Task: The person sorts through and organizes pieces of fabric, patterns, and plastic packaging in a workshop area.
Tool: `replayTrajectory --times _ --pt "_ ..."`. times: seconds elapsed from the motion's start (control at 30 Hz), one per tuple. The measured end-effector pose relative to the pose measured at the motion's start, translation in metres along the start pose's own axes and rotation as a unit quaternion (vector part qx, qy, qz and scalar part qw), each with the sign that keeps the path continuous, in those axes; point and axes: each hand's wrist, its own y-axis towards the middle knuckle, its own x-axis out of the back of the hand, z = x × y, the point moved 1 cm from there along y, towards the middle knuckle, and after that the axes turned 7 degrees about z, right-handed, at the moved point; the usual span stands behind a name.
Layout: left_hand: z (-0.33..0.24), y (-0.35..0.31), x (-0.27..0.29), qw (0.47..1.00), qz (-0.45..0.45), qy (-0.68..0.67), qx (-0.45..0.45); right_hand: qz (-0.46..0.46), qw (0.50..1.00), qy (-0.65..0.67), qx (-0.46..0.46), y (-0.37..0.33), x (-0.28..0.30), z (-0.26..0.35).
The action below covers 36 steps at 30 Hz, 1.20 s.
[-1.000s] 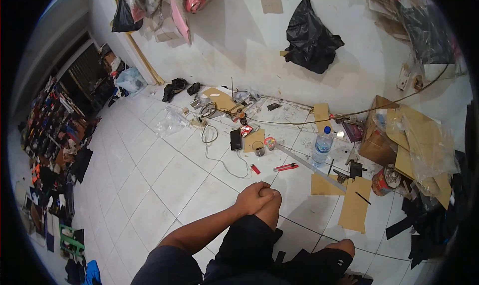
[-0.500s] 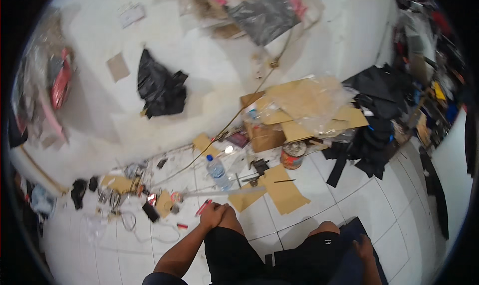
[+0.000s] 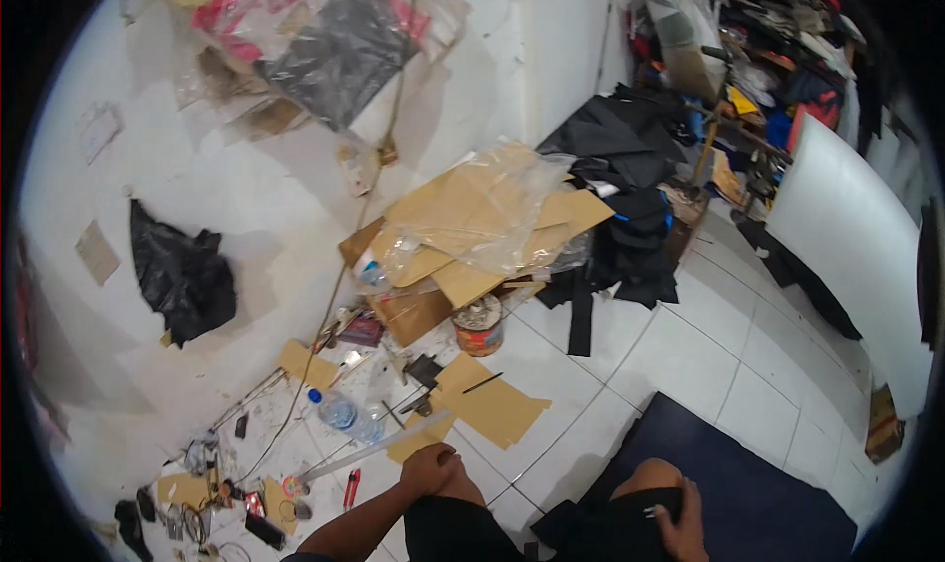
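I sit on the floor. My left hand [image 3: 433, 468] rests on my raised left knee with the fingers curled and nothing visible in it. My right hand [image 3: 679, 525] lies on my black shorts by the right knee, fingers apart. Just ahead of the left hand a long clear strip [image 3: 379, 446] lies on the tiles, beside a plastic water bottle [image 3: 345, 416] and flat cardboard pieces [image 3: 497, 405]. A small red cutter [image 3: 351, 485] lies left of my arm.
A round tin [image 3: 479, 326] stands before a cardboard pile under clear plastic [image 3: 482, 218]. Black clothes [image 3: 620, 232] are heaped at the corner. A dark blue mat [image 3: 758, 483] lies under my right leg. A white board [image 3: 847, 227] leans at the right. Small tools and cables [image 3: 212, 488] litter the lower left.
The view has swung to the right, toward the room's corner and the clothes heap. My left hand stays on my knee. My right hand has come into view.
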Motion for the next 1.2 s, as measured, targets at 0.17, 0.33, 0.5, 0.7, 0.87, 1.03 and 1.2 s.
replayTrajectory --times 0.17,0.33,0.5,0.7,0.87,1.03,1.2 --pt "-0.014 0.009 -0.005 0.999 0.037 -0.019 -0.023 0.04 0.969 -0.231 -0.08 0.018 -0.012 0.013" --pt "-0.025 0.029 -0.018 0.999 0.043 0.017 -0.027 0.016 0.986 -0.15 -0.07 0.018 -0.01 0.002" --pt "-0.034 0.034 -0.024 0.996 0.062 0.064 -0.01 0.023 0.991 -0.101 -0.087 0.025 -0.01 -0.012" --pt "-0.054 0.042 -0.027 0.993 0.079 0.088 0.016 0.019 0.994 -0.035 -0.099 0.029 -0.007 -0.026" --pt "-0.074 0.069 -0.022 0.976 0.046 0.191 -0.098 -0.001 0.997 0.01 -0.072 0.047 -0.02 -0.042" --pt "-0.173 0.135 0.029 0.954 -0.047 0.216 -0.202 -0.095 0.921 0.32 -0.203 0.084 -0.048 -0.111" --pt "-0.241 0.191 0.085 0.945 -0.093 0.206 -0.236 -0.087 0.977 0.005 -0.196 0.086 -0.067 -0.175"
